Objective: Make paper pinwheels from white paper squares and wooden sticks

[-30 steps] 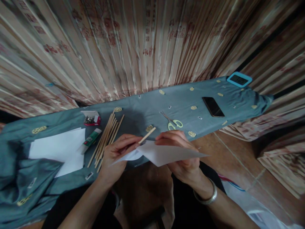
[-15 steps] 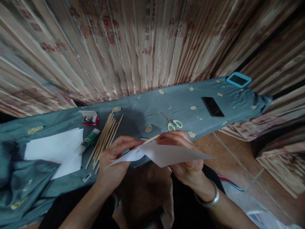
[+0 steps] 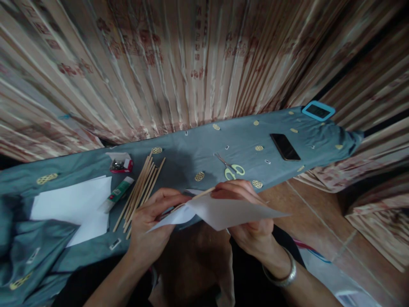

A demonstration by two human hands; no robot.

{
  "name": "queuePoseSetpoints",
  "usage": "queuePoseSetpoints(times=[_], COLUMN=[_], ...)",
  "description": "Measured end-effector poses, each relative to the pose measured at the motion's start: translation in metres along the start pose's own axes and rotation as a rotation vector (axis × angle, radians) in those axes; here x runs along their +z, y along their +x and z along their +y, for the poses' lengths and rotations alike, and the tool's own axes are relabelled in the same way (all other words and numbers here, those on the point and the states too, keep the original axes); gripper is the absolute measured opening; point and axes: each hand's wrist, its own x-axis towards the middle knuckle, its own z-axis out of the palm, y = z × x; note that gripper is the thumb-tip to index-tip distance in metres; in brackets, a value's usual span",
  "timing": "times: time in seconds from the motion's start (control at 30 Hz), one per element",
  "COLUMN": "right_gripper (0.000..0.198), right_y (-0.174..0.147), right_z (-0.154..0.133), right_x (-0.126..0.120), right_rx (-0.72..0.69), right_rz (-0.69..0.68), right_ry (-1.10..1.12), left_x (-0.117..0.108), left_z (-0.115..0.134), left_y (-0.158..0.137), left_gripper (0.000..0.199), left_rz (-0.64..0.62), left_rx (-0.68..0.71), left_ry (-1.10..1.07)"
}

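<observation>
Between my two hands is a sheet of white paper [image 3: 223, 212], bent into folds, with a thin wooden stick [image 3: 203, 193] along its far edge. My left hand [image 3: 156, 217] pinches the paper's left part and the stick's left end. On the other side, my right hand [image 3: 246, 209] grips the paper and stick, its fingers over the far edge. The paper hides part of the right fingers. Scissors with light green handles [image 3: 230, 167] lie slightly open on the cloth beyond my right hand. Several loose wooden sticks [image 3: 140, 187] lie left of my left hand.
On the blue-green cloth [image 3: 179, 140] at left are white paper sheets [image 3: 70, 200], a glue tube [image 3: 119, 192] and an open red box [image 3: 120, 163] of small metal pieces. A phone [image 3: 285, 147] and a blue-framed device [image 3: 318, 111] lie at right. A curtain [image 3: 179, 64] hangs behind.
The view has shifted slightly, so the table things appear a little lower. Both hands keep their hold on the paper and stick, with hardly any change in pose.
</observation>
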Motion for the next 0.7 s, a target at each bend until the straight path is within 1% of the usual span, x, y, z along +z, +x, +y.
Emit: queuePoseSetpoints(times=[0.2, 0.47, 0.6, 0.67, 0.7], right_gripper=[0.017, 0.016, 0.016, 0.015, 0.014], right_y=[0.0, 0.0006, 0.0025, 0.0034, 0.0038], right_z=[-0.0007, -0.0017, -0.0028, -0.003, -0.0028], right_x=[0.0001, 0.0007, 0.0013, 0.0026, 0.0038], right_rx=[-0.034, -0.03, -0.033, 0.015, 0.084], right_rz=[0.005, 0.001, 0.025, 0.045, 0.053], right_ry=[0.007, -0.04, 0.014, 0.095, 0.143], left_x=[-0.0013, -0.0013, -0.0006, 0.0, 0.0003], left_z=[0.0002, -0.0034, -0.0026, -0.0024, -0.0026], left_y=[-0.0015, -0.0036, -0.0031, -0.0032, -0.0033], left_gripper=[0.012, 0.012, 0.012, 0.012, 0.012], left_rz=[0.001, -0.018, -0.009, 0.002, 0.008], left_rx=[0.074, 0.076, 0.116, 0.137, 0.155], left_ry=[0.038, 0.039, 0.027, 0.043, 0.058])
